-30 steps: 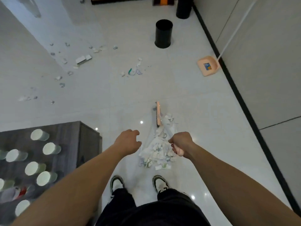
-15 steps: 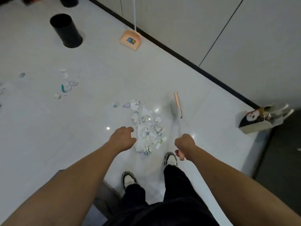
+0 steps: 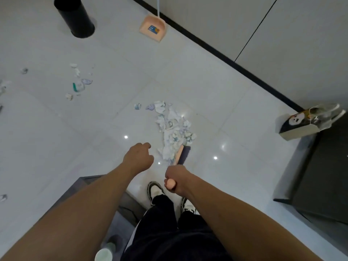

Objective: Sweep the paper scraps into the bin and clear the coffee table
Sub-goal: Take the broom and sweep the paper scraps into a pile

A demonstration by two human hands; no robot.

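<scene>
head view: only camera, looking down past my arms to the floor
right hand (image 3: 174,178): clenched round the peach broom handle, nearer to the pile than my other hand
left hand (image 3: 138,159): loosely curled, grasping nothing
broom head (image 3: 181,154): at the pile's near edge, just beyond my right hand
paper scraps (image 3: 174,129): crumpled white and pale-blue pile, long axis running near to far; looser bits lie far left
bin (image 3: 74,17): black, far left, well apart
dustpan (image 3: 153,29): far, by the wall
</scene>
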